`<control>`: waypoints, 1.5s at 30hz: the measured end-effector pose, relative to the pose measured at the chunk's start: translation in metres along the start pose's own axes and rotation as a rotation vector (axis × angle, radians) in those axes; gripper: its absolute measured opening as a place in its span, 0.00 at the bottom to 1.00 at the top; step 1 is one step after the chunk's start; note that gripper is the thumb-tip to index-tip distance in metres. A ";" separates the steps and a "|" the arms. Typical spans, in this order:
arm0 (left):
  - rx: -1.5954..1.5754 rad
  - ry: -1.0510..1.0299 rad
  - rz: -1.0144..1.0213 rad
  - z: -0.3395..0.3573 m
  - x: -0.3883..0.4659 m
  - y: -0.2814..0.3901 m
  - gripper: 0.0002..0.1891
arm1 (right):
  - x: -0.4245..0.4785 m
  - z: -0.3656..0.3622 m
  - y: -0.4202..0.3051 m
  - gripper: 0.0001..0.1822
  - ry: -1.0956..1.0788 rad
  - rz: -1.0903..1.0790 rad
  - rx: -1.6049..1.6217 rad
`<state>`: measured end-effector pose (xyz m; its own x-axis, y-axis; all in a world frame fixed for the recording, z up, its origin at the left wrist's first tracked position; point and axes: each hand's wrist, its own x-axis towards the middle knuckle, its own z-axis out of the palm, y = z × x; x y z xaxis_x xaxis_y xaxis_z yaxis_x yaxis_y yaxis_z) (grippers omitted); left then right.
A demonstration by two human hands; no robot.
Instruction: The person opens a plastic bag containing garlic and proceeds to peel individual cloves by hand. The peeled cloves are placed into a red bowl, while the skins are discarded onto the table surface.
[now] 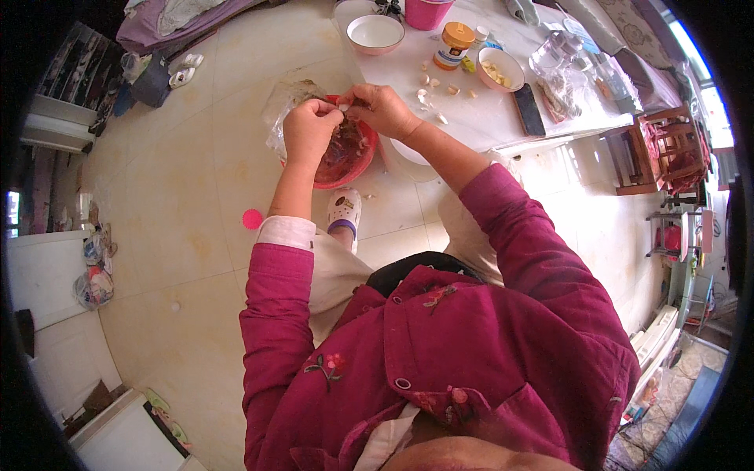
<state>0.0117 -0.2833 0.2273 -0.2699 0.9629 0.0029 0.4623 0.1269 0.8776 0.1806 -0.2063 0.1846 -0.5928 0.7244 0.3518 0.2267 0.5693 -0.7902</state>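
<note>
Between the fingertips of both hands is a small pale garlic clove [343, 108]. My left hand [307, 130] pinches it from the left, and my right hand [386, 110] meets it from the right. Below them a red plastic basin [353, 175] holds dark scraps, mostly shaded. A clear plastic bag [275, 115] hangs over the basin's left side. Several unpeeled garlic cloves [453, 89] and bits of skin lie on the white marble-look table [495, 120] right of my right hand. Peeled cloves [493, 73] fill part of a pink-and-white bowl [513, 62].
A second bowl [375, 32], a pink bucket [428, 13] and an orange-lidded jar [455, 47] stand along the table. Near its front edge lies a black phone [529, 110]. My clog [343, 206] and a pink disc [252, 219] are on the tiled floor. Wooden chairs [662, 150] stand right.
</note>
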 end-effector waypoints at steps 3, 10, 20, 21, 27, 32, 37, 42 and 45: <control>-0.043 0.020 0.025 -0.002 0.003 -0.004 0.08 | 0.002 0.000 -0.004 0.13 0.009 0.035 0.045; -0.264 -0.048 -0.028 -0.005 0.010 -0.005 0.05 | 0.006 -0.004 -0.007 0.12 -0.011 0.086 0.161; -0.717 -0.152 -0.163 -0.003 0.019 -0.017 0.05 | 0.011 0.005 -0.012 0.16 0.066 0.180 0.442; -0.744 -0.155 -0.171 -0.003 0.019 -0.016 0.05 | 0.011 0.004 -0.016 0.15 0.051 0.195 0.454; -0.859 -0.183 -0.200 -0.007 0.016 -0.014 0.03 | 0.015 0.008 -0.016 0.15 0.001 0.284 0.706; -0.730 -0.110 -0.254 -0.011 0.019 -0.019 0.04 | 0.021 0.011 -0.020 0.15 0.134 0.308 0.908; -0.410 0.021 -0.071 -0.011 0.026 -0.021 0.05 | 0.027 0.013 -0.011 0.15 0.076 0.217 0.804; -0.208 0.160 0.184 -0.007 0.020 -0.007 0.08 | 0.025 0.014 -0.015 0.15 0.064 0.292 0.828; -0.063 0.201 0.246 -0.009 0.014 0.001 0.08 | 0.025 0.014 -0.006 0.15 0.049 0.287 0.780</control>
<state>0.0006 -0.2715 0.2323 -0.3205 0.8960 0.3074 0.4829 -0.1246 0.8668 0.1536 -0.1967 0.1911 -0.5553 0.8266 0.0913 -0.2479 -0.0597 -0.9670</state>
